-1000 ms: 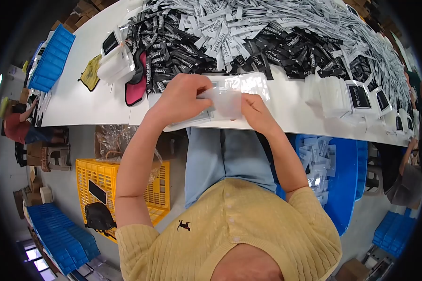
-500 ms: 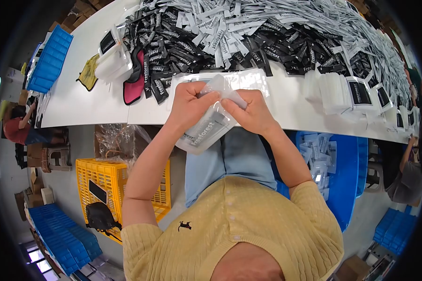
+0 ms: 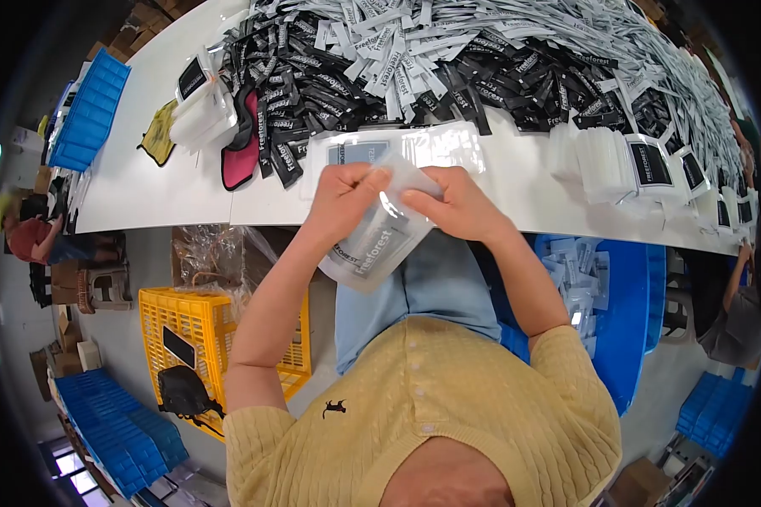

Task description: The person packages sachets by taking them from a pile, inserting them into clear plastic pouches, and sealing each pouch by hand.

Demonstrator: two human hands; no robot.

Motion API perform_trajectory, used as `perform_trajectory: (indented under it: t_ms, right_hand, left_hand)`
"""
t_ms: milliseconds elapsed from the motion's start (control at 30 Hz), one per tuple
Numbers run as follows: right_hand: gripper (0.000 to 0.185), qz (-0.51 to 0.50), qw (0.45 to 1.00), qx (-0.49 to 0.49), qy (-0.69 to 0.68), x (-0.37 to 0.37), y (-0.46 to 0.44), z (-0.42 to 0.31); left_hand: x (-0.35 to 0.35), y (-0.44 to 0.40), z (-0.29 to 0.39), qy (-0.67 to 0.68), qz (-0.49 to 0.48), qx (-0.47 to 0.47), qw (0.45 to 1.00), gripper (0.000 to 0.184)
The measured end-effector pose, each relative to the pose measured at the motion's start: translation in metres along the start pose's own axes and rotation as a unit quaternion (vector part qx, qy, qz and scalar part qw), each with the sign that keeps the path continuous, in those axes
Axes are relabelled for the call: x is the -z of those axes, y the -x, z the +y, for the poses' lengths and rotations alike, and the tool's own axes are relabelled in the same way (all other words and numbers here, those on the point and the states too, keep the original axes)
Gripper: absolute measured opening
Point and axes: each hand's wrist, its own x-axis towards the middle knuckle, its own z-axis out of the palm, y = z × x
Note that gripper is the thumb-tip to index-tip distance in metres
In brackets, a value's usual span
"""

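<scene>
A translucent plastic pouch (image 3: 379,245) with dark sachets showing inside hangs tilted over the table's front edge. My left hand (image 3: 347,196) pinches its upper left part, and my right hand (image 3: 455,203) grips its upper right part. The two hands are close together, with the pouch top between them. Behind them, clear plastic bags (image 3: 444,145) lie flat on the white table (image 3: 516,182). Beyond those bags is a large heap of black sachets (image 3: 313,93) and white sachets (image 3: 397,63) marked Freeforest.
Stacked pouches with black labels stand at right (image 3: 609,165) and left (image 3: 203,114). A yellow cloth (image 3: 158,135) lies at left. Below are a yellow crate (image 3: 186,321) and a blue bin (image 3: 613,329) holding packets. Other people sit at far left (image 3: 34,237) and far right (image 3: 736,325).
The pouch has come up off the table and turned to hang over its front edge. Both hands have moved together at its top. Lately they have shifted only slightly.
</scene>
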Motion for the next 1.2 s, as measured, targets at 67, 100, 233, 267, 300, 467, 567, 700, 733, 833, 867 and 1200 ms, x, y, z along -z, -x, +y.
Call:
perform_trajectory:
  t_ms: [67, 100, 233, 267, 300, 467, 567, 700, 733, 833, 867, 1200]
  right_hand:
    - [0.019, -0.01, 0.999, 0.018, 0.036, 0.007, 0.0, 0.002]
    - [0.018, -0.007, 0.996, 0.042, 0.083, 0.008, 0.002, 0.004]
    - [0.012, 0.006, 0.96, 0.139, 0.241, 0.0, 0.007, 0.003]
    - [0.01, 0.015, 0.951, 0.173, 0.254, -0.005, 0.006, 0.001]
    - [0.008, 0.023, 0.941, 0.207, 0.267, -0.01, 0.005, -0.002]
    - [0.008, 0.032, 0.927, 0.225, 0.298, -0.014, 0.007, -0.001]
    - [0.009, 0.014, 0.939, 0.206, 0.274, -0.013, 0.009, 0.003]
    - [0.015, -0.053, 0.977, 0.102, 0.178, 0.008, 0.014, 0.006]
    - [0.016, -0.066, 0.986, 0.062, 0.14, 0.011, 0.015, 0.007]
    - [0.019, -0.134, 0.986, 0.087, 0.05, 0.013, 0.018, 0.005]
    - [0.019, -0.128, 0.986, 0.069, 0.075, 0.012, 0.016, 0.002]
    - [0.015, -0.044, 0.992, 0.105, 0.057, -0.011, 0.015, 0.006]
  left_hand:
    - [0.007, 0.003, 0.007, -0.117, 0.021, -0.063, 0.991, 0.013]
    - [0.009, 0.005, 0.012, -0.174, 0.032, -0.094, 0.98, 0.01]
    - [0.004, 0.012, 0.034, -0.414, 0.003, -0.328, 0.849, 0.01]
    - [0.001, 0.013, 0.034, -0.446, -0.018, -0.327, 0.833, 0.009]
    - [-0.001, 0.013, 0.033, -0.477, -0.039, -0.326, 0.815, 0.008]
    - [-0.006, 0.011, 0.022, -0.51, -0.043, -0.345, 0.787, 0.007]
    - [-0.003, 0.014, 0.019, -0.495, -0.073, -0.307, 0.809, 0.005]
    - [0.016, 0.017, 0.029, -0.305, -0.122, -0.109, 0.938, 0.011]
    - [0.02, 0.018, 0.025, -0.278, -0.118, -0.095, 0.949, 0.013]
    - [0.023, 0.021, 0.009, -0.212, -0.105, -0.05, 0.97, 0.015]
    - [0.02, 0.022, 0.008, -0.202, -0.101, -0.038, 0.973, 0.015]
    - [0.004, 0.031, -0.004, 0.008, -0.098, 0.054, 0.994, 0.008]
